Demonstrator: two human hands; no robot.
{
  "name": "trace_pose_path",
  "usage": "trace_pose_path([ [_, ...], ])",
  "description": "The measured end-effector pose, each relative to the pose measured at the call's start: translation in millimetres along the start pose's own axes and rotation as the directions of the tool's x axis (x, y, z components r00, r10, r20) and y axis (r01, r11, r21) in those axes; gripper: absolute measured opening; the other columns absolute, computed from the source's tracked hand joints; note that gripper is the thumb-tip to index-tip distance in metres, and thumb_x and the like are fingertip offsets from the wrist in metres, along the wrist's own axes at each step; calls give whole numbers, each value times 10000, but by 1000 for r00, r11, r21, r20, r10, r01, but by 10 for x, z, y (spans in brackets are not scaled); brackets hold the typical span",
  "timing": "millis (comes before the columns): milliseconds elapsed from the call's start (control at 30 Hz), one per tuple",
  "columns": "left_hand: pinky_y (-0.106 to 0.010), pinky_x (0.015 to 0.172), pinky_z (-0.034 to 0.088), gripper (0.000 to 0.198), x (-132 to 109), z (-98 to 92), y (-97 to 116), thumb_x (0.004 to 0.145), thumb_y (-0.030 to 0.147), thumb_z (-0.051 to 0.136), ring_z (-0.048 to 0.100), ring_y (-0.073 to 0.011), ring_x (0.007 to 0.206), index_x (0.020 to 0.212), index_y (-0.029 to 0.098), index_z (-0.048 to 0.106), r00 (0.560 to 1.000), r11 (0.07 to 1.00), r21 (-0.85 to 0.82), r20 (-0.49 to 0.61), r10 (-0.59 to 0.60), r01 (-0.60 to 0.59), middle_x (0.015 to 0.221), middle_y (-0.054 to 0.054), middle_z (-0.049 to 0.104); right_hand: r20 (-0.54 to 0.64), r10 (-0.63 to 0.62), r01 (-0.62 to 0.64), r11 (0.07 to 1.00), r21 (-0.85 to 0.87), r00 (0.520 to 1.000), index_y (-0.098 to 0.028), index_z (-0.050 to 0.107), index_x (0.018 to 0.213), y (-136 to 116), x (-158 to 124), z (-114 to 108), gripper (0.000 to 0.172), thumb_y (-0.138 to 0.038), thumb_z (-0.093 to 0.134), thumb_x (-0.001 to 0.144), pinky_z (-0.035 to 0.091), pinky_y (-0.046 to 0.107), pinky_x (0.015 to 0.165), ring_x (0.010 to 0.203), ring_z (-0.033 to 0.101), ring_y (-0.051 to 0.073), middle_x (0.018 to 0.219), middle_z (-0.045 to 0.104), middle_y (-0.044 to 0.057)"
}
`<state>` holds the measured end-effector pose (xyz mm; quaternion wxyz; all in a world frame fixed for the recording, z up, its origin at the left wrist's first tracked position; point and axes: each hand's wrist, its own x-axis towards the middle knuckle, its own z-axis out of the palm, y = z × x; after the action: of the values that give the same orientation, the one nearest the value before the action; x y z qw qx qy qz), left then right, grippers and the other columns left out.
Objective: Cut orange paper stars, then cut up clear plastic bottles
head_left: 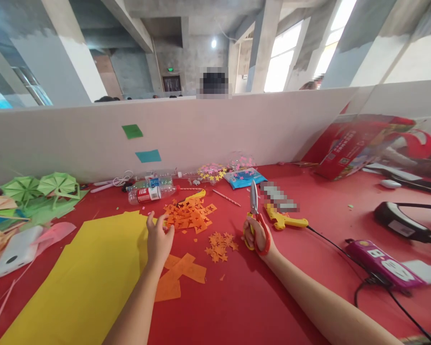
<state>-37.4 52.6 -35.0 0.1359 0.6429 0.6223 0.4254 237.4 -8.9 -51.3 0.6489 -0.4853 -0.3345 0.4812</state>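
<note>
My right hand (256, 234) grips a pair of scissors (254, 201) by its red and yellow handles. The closed blades point up and away from me. Fingers apart and slightly curved, my left hand (160, 238) hovers by the edge of the yellow paper (93, 268) with nothing visible in it. Just beyond it lies a heap of orange paper scraps (190, 213) with star-shaped holes. Small orange paper stars (220, 245) are piled between my hands. Nearer to me, several orange paper strips (183, 268) overlap beside my left wrist.
To the right lie a yellow glue gun (287, 221) with its cord and a purple power strip (384, 263). Plastic bottles (149, 193) and a blue packet (240, 178) sit near the white partition (208, 124). Green folded paper umbrellas (59, 184) stand at the left.
</note>
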Motion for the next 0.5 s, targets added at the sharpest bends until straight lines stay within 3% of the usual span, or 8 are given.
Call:
trace_pose_path([
  [100, -326, 742, 516, 212, 19, -9, 26, 756, 181, 546, 584, -106, 690, 966, 199, 569, 997, 997, -72, -82, 16, -22, 1335, -129, 344, -4, -8, 8, 1000, 0, 1000, -225, 465, 605, 13, 15, 0, 329, -490, 536, 787, 470, 242, 402, 203, 327, 76, 288, 352, -116],
  [167, -321, 743, 519, 215, 26, 11, 63, 761, 168, 525, 583, -116, 717, 973, 188, 555, 997, 988, -143, -58, 46, -53, 1265, -126, 394, -9, -13, 13, 1000, 5, 1000, -228, 462, 606, 22, 27, 1, 333, -501, 543, 778, 459, 240, 380, 200, 323, 79, 283, 345, -117],
  [367, -316, 725, 510, 172, 5, 107, 216, 763, 165, 489, 593, -148, 742, 911, 188, 574, 966, 976, -181, 207, 156, -119, 1020, -70, 564, -25, -18, 18, 1000, 25, 1000, -231, 452, 598, 19, 32, 10, 347, -518, 557, 761, 455, 241, 362, 198, 322, 80, 276, 349, -112],
  [500, -309, 746, 493, 132, -77, -55, 222, 722, 184, 546, 602, -160, 745, 838, 208, 605, 904, 975, -170, 379, 198, -142, 891, -25, 637, -17, -11, 12, 999, 36, 1000, -230, 451, 599, -2, 8, 14, 349, -521, 571, 749, 440, 239, 349, 199, 315, 80, 275, 364, -106],
])
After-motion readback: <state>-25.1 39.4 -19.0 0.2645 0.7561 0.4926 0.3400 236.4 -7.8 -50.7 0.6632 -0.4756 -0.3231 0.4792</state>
